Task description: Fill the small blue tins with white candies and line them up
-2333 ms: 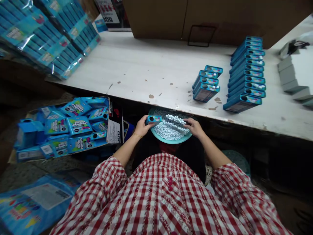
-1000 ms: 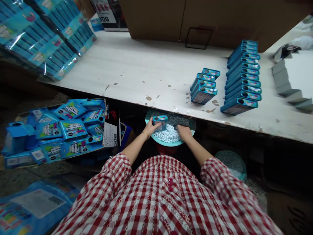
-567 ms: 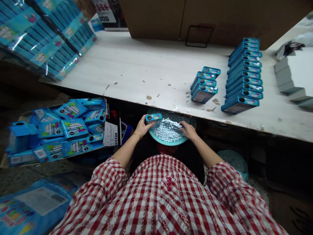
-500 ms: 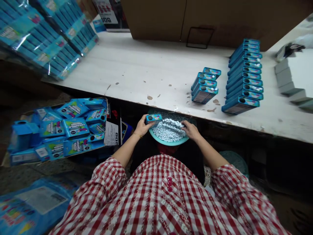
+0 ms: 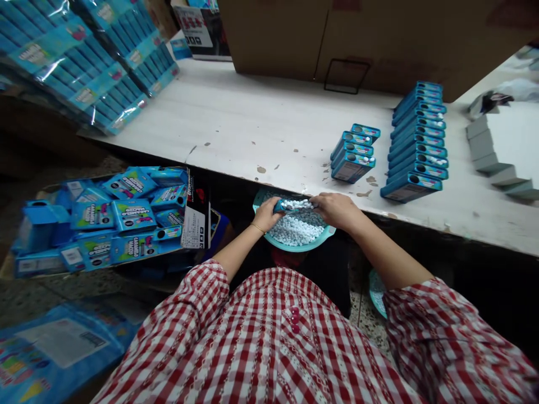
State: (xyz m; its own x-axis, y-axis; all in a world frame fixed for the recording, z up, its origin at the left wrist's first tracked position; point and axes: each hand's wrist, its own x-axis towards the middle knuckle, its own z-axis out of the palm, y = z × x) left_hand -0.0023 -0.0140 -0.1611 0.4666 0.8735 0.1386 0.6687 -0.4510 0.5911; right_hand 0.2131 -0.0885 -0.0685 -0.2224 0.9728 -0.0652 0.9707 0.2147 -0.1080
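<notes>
My left hand [image 5: 267,215] is closed around a small blue candy box [image 5: 278,206] and holds it over a turquoise basin [image 5: 314,245] of small white candies [image 5: 295,231]. At the box's right side, my right hand [image 5: 334,210] is closed on what looks like a small scoop, mostly hidden by my fingers and a heap of white candies [image 5: 298,205]. The heap lies against the box's top, between my hands. The basin rests at my lap, partly under the table edge.
On the white table [image 5: 236,123] stand a short row of blue boxes [image 5: 352,167] and a longer row [image 5: 410,188]. A carton of blue boxes [image 5: 132,216] is at left, below wrapped packs [image 5: 84,67]. A large cardboard box [image 5: 278,39] stands behind; white cartons [image 5: 514,134] are at right.
The right hand has lifted the candies out of the basin and moved up to the box. The left hand has brought the box to the right, and the two now meet.
</notes>
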